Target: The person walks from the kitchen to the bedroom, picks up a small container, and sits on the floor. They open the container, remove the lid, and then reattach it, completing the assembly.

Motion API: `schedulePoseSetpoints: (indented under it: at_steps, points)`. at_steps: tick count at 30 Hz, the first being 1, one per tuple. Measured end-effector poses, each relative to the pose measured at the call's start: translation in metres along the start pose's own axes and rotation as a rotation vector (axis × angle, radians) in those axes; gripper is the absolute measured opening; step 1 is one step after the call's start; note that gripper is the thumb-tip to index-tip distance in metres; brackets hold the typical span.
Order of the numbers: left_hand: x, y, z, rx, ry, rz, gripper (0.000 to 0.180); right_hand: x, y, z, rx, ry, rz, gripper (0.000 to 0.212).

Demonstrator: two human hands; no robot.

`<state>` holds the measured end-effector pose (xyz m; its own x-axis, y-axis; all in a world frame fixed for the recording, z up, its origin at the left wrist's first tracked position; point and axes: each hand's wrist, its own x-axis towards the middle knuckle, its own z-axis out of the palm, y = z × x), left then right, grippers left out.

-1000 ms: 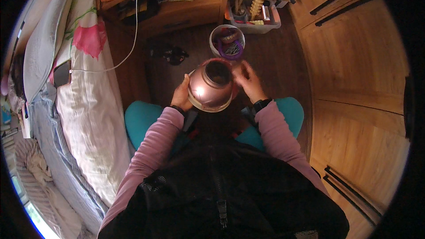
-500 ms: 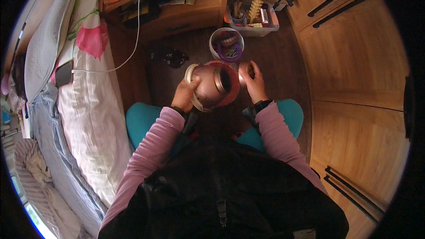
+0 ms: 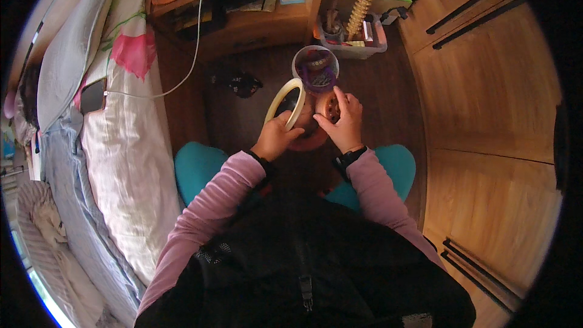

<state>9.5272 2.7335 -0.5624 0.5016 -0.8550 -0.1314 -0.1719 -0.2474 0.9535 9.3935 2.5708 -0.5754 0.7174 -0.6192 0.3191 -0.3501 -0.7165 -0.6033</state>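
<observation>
My left hand (image 3: 278, 138) grips the cream handle (image 3: 271, 108) of a rounded pinkish-brown jug (image 3: 305, 115). The jug is tilted, and the handle's loop now faces up. In my right hand (image 3: 345, 123), thumb and fingers are curved round a copper-coloured lid (image 3: 330, 108) with a dark, patterned face. The lid is close to the jug's right side; whether they touch I cannot tell. The jug's threaded mouth is hidden. Under the jug shows part of a reddish round thing (image 3: 311, 141).
A whitish bucket (image 3: 296, 67) holding purple and dark items stands just beyond the jug. Farther back are a clear plastic bin (image 3: 364, 52) and a wooden shelf unit (image 3: 267, 21). A bed with a phone (image 3: 93, 96) lies left; wooden cabinets (image 3: 486, 97) stand right.
My left hand has turned the jug, so its mouth no longer shows and the handle has swung up. My right hand has brought the lid left, closer to the jug.
</observation>
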Motion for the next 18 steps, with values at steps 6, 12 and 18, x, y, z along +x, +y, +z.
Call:
schedulePoseSetpoints:
  at_steps: [6, 12, 18]
  points:
    - [-0.001, -0.006, -0.001, 0.076, 0.000, -0.072, 0.036, -0.002, 0.001, 0.000, 0.100, 0.092, -0.005, 0.076]
    - [-0.002, -0.014, -0.002, 0.049, 0.019, -0.076, 0.040, -0.001, -0.003, -0.002, 0.056, -0.041, 0.008, 0.077]
    - [-0.005, 0.000, -0.005, -0.111, 0.041, -0.086, 0.033, 0.001, -0.003, 0.000, 0.242, -0.129, 0.104, 0.077]
